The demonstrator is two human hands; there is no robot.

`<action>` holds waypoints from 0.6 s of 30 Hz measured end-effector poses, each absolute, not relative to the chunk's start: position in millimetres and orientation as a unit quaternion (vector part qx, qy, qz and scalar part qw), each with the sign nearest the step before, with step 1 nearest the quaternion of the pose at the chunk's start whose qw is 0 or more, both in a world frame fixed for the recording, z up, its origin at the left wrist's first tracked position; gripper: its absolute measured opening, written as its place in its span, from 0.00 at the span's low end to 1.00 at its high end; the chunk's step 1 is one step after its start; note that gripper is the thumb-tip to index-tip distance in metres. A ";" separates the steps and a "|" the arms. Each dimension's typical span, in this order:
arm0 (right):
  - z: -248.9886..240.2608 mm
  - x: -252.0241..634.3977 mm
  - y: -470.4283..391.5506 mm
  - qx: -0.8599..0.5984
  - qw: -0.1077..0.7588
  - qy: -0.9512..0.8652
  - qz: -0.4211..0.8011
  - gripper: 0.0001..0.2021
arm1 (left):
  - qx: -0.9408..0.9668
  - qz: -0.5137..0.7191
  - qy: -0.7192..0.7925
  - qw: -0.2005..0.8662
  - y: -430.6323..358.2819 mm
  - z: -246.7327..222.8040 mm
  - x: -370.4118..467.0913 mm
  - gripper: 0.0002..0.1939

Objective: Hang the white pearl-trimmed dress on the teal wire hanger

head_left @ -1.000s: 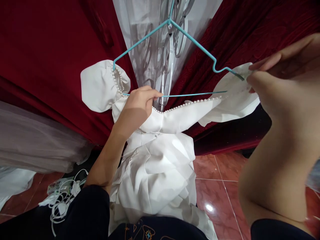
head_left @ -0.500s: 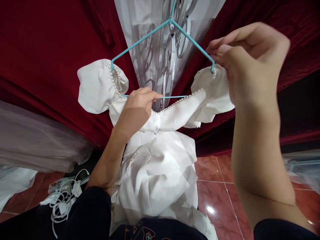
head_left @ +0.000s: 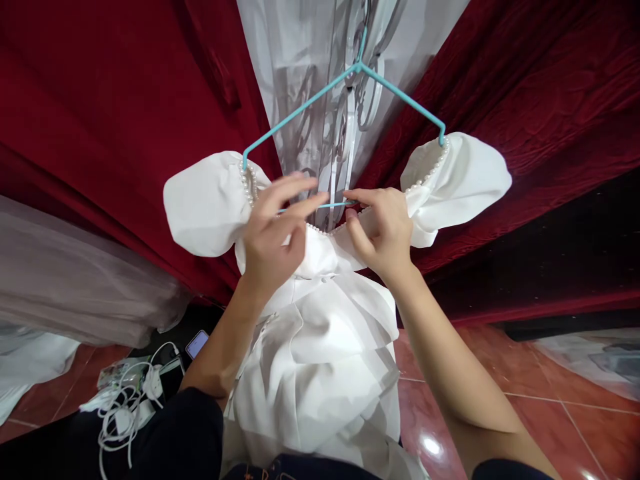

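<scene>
A white dress [head_left: 310,373] with puffed sleeves and a pearl-beaded neckline hangs on a turquoise clothes hanger [head_left: 305,103]. Both sleeve openings sit on the hanger's ends. My left hand [head_left: 274,237] is over the left part of the neckline, in front of the hanger's lower bar. Its fingers are stretched out and apart. On the other side of the neckline, my right hand [head_left: 385,227] pinches the lower bar between thumb and forefinger. The dress's bodice is partly hidden behind my hands, and its skirt falls in folds toward me.
Dark red drapes [head_left: 125,120] flank a sheer white curtain and a white scrolled metal frame [head_left: 345,127] behind the hanger. At lower left lie tangled white cables [head_left: 120,413] and a phone [head_left: 197,343]. Reddish tiles [head_left: 595,433] cover the floor.
My right hand has come down from the right sleeve to the hanger's lower bar. My left hand's fingers have spread off the bar. Hanger and dress sit slightly lower and further right in view.
</scene>
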State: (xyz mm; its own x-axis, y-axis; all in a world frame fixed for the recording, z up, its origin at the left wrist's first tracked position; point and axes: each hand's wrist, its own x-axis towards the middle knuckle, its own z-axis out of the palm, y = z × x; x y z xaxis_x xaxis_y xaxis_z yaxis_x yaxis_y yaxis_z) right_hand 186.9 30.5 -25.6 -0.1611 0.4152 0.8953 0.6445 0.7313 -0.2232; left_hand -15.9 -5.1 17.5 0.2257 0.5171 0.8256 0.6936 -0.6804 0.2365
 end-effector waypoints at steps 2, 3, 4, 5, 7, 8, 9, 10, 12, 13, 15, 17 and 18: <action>-26.8 180.7 30.0 -0.340 0.558 -0.749 -0.108 0.12 | -0.694 -0.524 -0.453 0.197 -5.2 20.7 -26.5 0.13; -27.2 177.8 29.3 -0.335 0.561 -0.749 -0.108 0.12 | -0.664 -0.530 -0.478 0.225 -3.8 22.7 -32.5 0.18; -27.6 175.5 28.6 -0.332 0.563 -0.750 -0.108 0.12 | -0.650 -0.531 -0.493 0.231 -1.4 24.8 -38.5 0.23; -28.0 174.0 28.0 -0.332 0.563 -0.749 -0.107 0.12 | -0.649 -0.531 -0.499 0.219 1.8 26.8 -44.4 0.26; -28.4 174.1 27.3 -0.343 0.557 -0.750 -0.105 0.13 | -0.669 -0.534 -0.491 0.163 10.0 30.6 -56.1 0.20; -28.2 175.4 27.1 -0.349 0.551 -0.751 -0.103 0.13 | -0.679 -0.538 -0.482 0.132 14.6 32.6 -62.1 0.16; -27.6 177.3 26.8 -0.354 0.544 -0.754 -0.101 0.13 | -0.684 -0.541 -0.477 0.103 19.4 35.0 -68.4 0.16; -26.5 179.5 26.3 -0.356 0.540 -0.756 -0.099 0.14 | -0.681 -0.545 -0.482 0.078 24.1 37.6 -75.1 0.16; -23.3 183.1 24.2 -0.350 0.540 -0.760 -0.092 0.13 | -0.659 -0.554 -0.507 0.050 32.5 43.4 -90.1 0.16; -21.4 183.9 22.6 -0.344 0.543 -0.761 -0.086 0.13 | -0.642 -0.560 -0.522 0.044 35.5 45.9 -98.1 0.15; -18.0 183.5 18.8 -0.334 0.546 -0.765 -0.072 0.12 | -0.606 -0.574 -0.549 0.046 37.0 48.4 -113.3 0.13; -16.3 181.4 16.1 -0.335 0.541 -0.768 -0.065 0.11 | -0.593 -0.572 -0.565 0.037 30.7 46.5 -124.5 0.14; -16.3 180.5 15.8 -0.339 0.539 -0.768 -0.066 0.11 | -0.593 -0.563 -0.576 0.025 24.6 44.3 -127.9 0.15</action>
State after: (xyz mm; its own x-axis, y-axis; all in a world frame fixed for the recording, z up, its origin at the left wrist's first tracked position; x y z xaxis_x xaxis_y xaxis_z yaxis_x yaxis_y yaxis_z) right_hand 180.5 15.8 -16.3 -0.1889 0.4493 0.8732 0.5924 0.7613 -0.2636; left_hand -127.9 24.6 44.3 -0.2964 0.6541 0.6959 0.7108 -0.3356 0.6182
